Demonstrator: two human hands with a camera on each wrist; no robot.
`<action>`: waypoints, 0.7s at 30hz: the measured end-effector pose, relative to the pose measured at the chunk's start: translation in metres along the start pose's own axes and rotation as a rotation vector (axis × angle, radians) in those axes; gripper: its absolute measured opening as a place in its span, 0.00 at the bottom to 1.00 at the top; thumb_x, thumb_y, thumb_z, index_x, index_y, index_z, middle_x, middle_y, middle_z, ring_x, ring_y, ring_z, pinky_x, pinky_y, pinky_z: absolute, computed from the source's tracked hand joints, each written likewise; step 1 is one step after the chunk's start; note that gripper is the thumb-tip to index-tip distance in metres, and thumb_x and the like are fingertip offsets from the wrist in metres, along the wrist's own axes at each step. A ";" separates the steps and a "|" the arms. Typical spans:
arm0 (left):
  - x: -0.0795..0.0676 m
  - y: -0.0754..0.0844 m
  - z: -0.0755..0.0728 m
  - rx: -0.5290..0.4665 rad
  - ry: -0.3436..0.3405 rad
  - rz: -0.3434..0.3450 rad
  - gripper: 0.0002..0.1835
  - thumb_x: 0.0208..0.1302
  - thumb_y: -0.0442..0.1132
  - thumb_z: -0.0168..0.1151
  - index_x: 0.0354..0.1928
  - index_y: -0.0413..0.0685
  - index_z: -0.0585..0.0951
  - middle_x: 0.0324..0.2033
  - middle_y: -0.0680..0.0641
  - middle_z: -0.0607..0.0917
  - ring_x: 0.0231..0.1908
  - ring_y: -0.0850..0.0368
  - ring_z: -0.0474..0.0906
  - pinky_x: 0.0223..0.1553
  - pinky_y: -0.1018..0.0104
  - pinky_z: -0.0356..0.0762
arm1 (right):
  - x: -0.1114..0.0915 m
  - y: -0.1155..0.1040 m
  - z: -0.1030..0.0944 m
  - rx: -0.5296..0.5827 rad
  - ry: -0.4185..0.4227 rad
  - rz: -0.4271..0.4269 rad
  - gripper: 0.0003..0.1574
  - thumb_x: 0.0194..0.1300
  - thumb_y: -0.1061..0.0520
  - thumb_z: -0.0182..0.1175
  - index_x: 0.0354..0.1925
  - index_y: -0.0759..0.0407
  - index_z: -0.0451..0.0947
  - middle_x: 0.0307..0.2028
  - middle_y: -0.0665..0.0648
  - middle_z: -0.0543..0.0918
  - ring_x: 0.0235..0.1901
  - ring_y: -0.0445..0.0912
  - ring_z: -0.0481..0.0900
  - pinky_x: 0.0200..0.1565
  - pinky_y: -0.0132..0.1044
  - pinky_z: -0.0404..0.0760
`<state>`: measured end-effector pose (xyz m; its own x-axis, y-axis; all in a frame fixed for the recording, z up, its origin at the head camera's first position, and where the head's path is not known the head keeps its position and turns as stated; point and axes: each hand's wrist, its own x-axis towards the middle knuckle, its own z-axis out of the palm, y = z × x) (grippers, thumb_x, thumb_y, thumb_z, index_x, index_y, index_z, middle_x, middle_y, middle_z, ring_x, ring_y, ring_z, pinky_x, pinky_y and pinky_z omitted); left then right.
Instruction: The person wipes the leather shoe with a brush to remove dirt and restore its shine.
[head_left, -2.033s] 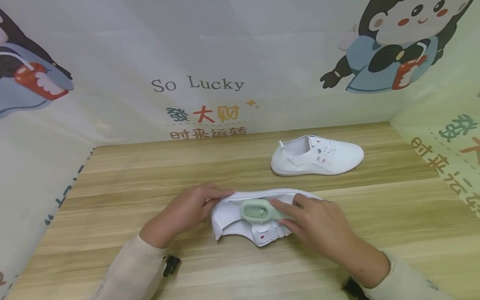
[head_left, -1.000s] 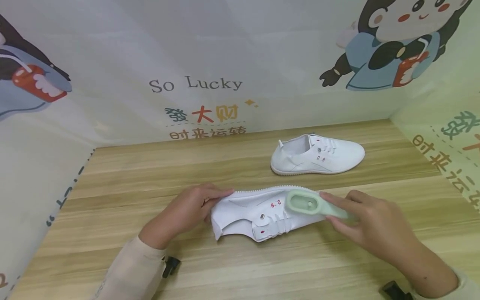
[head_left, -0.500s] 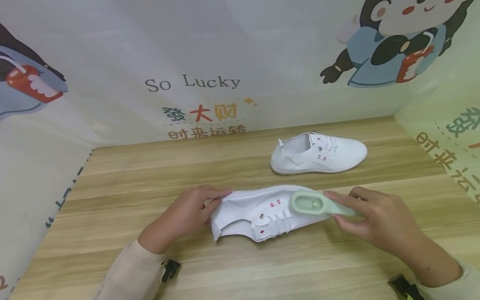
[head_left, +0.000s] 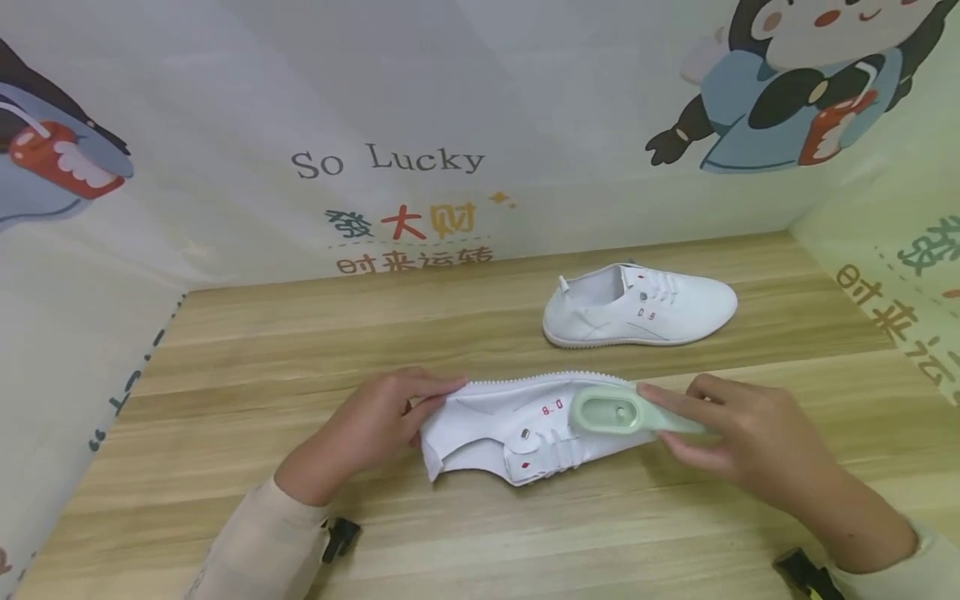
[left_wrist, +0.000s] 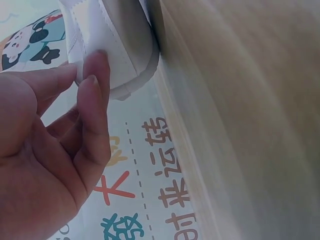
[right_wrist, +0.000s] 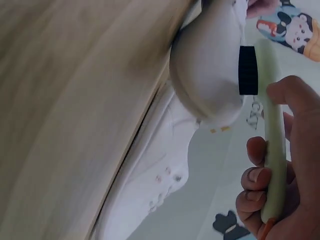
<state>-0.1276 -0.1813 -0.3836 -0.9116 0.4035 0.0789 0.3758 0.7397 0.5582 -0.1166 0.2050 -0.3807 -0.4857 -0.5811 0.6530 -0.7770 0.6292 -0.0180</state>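
A white shoe (head_left: 517, 425) lies on its side on the wooden table (head_left: 225, 367), its sole facing away from me. My left hand (head_left: 375, 425) holds its heel end; in the left wrist view the fingers (left_wrist: 92, 100) press on the shoe's heel (left_wrist: 115, 45). My right hand (head_left: 742, 442) grips the handle of a pale green brush (head_left: 622, 414), whose head rests on the toe part of the shoe. In the right wrist view the brush (right_wrist: 272, 150) has dark bristles against the white toe (right_wrist: 210, 75), with fingers (right_wrist: 255, 185) curled round the handle.
A second white shoe (head_left: 641, 308) stands upright at the back right of the table; it also shows in the right wrist view (right_wrist: 150, 175). Printed cartoon panels (head_left: 390, 158) wall in the table at the back and on both sides.
The brush moved from the middle of the shoe to its toe end, then slid back a little to the left. The left hand stayed on the heel.
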 end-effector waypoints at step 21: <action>0.000 -0.004 0.000 0.013 0.022 0.052 0.18 0.65 0.37 0.60 0.56 0.62 0.80 0.49 0.55 0.83 0.45 0.63 0.78 0.45 0.62 0.77 | 0.039 -0.040 0.026 -0.043 -0.137 -0.014 0.24 0.59 0.43 0.64 0.54 0.42 0.80 0.26 0.48 0.72 0.18 0.37 0.63 0.18 0.28 0.60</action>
<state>-0.1289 -0.1842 -0.3862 -0.8940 0.4300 0.1256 0.4249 0.7252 0.5417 -0.1148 0.1434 -0.3746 -0.5278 -0.6531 0.5431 -0.7676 0.6405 0.0242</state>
